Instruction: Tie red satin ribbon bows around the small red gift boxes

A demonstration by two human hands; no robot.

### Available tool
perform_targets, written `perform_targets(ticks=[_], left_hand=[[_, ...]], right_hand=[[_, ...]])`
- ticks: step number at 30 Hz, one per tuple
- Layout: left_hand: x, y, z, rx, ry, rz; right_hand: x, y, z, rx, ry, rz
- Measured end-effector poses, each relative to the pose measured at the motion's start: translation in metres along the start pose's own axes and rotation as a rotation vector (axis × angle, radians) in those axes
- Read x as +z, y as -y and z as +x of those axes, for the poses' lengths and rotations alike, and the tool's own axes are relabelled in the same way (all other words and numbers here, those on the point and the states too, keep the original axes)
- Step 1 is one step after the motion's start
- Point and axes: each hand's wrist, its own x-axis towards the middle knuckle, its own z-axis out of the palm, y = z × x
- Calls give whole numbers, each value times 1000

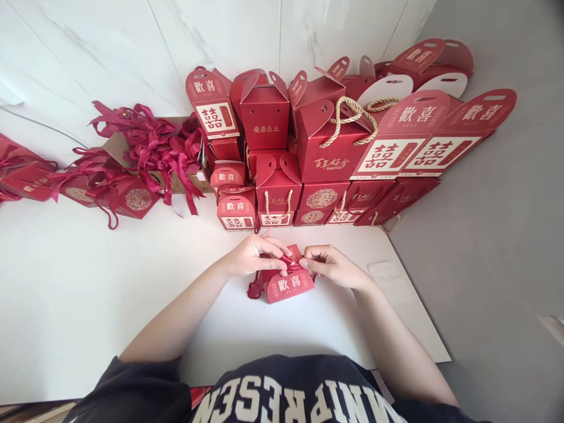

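A small red gift box (291, 286) with white Chinese characters on its flap is on the white table in front of me. Dark red satin ribbon (291, 264) crosses its top. From the left, my left hand (258, 256) is closed, thumb and fingers pinching the ribbon over the box. On the other side my right hand (328, 264) pinches the ribbon between thumb and forefinger. A dark red tassel (254, 288) lies at the box's left side. My fingers partly hide the ribbon, so I cannot tell whether it is knotted.
Stacked red boxes (326, 147), some with gold rope handles, line the marble-patterned wall. Left of them, a cardboard carton (178, 183) overflows with loose red ribbons (150, 141). More ribboned boxes (26, 170) stand far left. A grey wall (493, 223) borders the table's right edge.
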Motion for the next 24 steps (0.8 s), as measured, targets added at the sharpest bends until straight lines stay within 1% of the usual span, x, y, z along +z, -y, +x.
perform_targets(ticks=[6,12,14,17,19,21,24], left_hand=[[-2,0,0,5,-8,-13],[-1,2,2,28,-30,40],[0,5,2,37,-41,23],[0,8,1,-5,-3,-56],[1,8,0,-54,35,-138],[1,7,-1,-91,56,-199],[2,5,-2,-103,37,-199]], right_hand=[[0,2,-1,5,2,-3],[-2,3,-1,19,20,-3],[-5,3,-3,19,45,9],[-10,4,-7,2,80,52],[-14,4,-9,-35,100,80],[-15,4,-11,-114,101,100],[-11,3,-11,-245,44,119]])
